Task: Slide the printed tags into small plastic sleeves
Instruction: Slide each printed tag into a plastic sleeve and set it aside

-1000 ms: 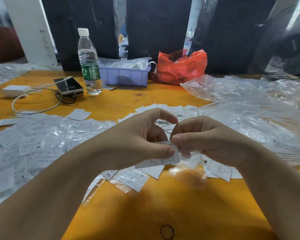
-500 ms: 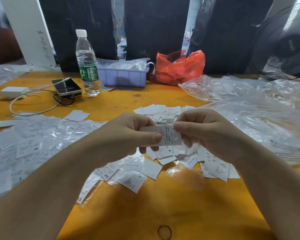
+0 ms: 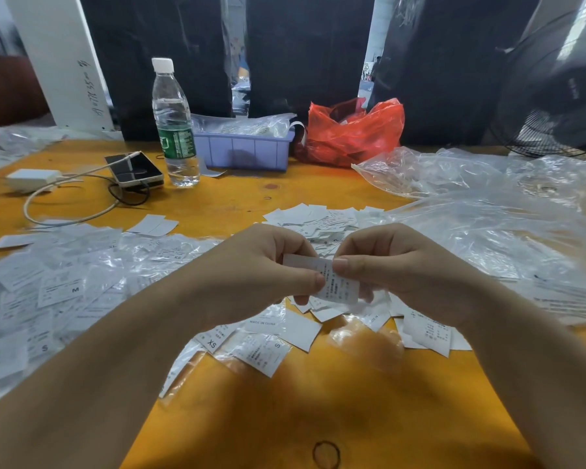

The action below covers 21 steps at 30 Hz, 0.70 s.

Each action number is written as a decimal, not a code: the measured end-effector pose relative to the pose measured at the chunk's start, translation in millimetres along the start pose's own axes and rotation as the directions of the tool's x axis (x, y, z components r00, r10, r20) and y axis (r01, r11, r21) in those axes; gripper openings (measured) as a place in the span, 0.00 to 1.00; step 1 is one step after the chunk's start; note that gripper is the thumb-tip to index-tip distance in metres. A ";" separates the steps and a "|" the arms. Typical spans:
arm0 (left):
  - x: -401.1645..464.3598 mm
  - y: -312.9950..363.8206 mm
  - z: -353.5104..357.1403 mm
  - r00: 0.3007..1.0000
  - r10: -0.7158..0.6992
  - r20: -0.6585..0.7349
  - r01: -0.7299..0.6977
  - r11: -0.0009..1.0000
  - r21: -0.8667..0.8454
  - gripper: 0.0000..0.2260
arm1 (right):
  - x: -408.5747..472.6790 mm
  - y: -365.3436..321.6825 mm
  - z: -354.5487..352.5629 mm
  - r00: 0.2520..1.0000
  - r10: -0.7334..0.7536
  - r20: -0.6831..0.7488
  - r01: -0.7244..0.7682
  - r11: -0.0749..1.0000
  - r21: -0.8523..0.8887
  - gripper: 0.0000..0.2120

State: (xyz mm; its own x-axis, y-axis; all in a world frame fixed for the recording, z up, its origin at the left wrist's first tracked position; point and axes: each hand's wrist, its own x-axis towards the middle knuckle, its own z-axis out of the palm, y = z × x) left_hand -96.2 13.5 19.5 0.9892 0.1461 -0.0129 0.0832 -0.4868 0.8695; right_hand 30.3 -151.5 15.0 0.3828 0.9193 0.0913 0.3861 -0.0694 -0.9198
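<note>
An orange table (image 3: 318, 401) carries the work. On its left lies a heap of sleeved tags (image 3: 58, 286), apparently done; loose tags (image 3: 318, 221) wait in the middle. Above them the left hand (image 3: 261, 272) and right hand (image 3: 400, 269) pinch one tag (image 3: 335, 286) between thumbs and fingers; whether it has a sleeve yet I cannot tell.

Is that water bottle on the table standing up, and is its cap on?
Upright and capped. The water bottle stands on the orange table beside the phone, white cap on top.
</note>
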 end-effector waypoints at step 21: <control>1.7 -3.6 -2.3 0.994 0.051 -0.098 -0.063 0.991 -0.115 0.06 | 1.6 0.3 7.3 0.990 -0.021 -0.141 0.024 0.999 0.021 0.13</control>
State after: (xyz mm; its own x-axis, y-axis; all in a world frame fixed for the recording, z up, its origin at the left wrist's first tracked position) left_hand -95.0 17.5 17.5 0.9755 0.2047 0.0802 0.0067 -0.3923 0.9198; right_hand 24.9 -147.3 12.1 0.4895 0.8566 0.1631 0.3773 -0.0394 -0.9252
